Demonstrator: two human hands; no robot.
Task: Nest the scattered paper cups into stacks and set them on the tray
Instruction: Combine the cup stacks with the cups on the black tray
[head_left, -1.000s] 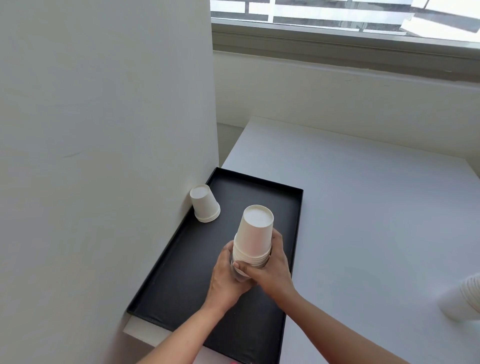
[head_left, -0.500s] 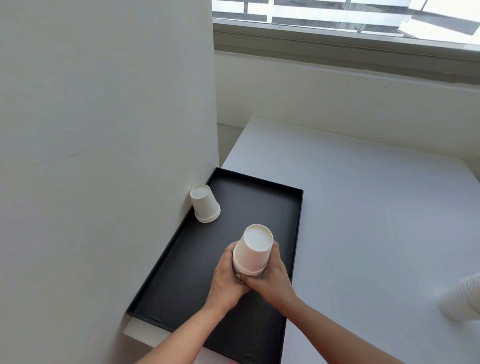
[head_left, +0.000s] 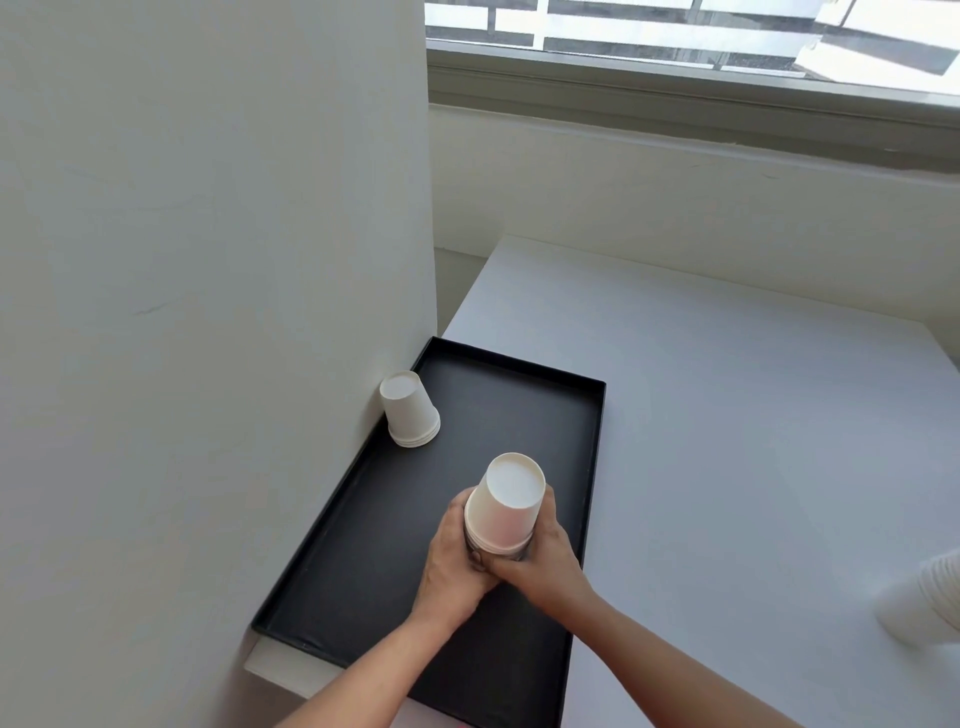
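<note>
Your hands are together over the black tray (head_left: 363, 561). The left hand (head_left: 452, 566) and the right hand (head_left: 543, 558) clasp the lower end of a stack of cups (head_left: 506, 501) from either side, with the fingers curled round it. The stack is upside down, base up, and sits over the middle of the tray, a little toward its right rim. Your fingers cover the lowest rims, so you cannot tell whether the stack rests on the tray floor or hangs just above it.

A second stack (head_left: 408, 408), also base up (a few nested rims show at its foot), stands at the tray's far left edge. It is hard against the white wall (head_left: 208, 260) that runs along that whole side of the tray. It is well apart from the stack you hold, and only bare tray lies between the two.

The tray lies at the left edge of the white tabletop (head_left: 727, 441). Far to your right on the tabletop, a bunch of nested cups (head_left: 924, 605) lies on its side, partly cut off by the picture's edge and well apart from the tray. A window (head_left: 675, 36) sits high on the far wall, beyond the tabletop.
</note>
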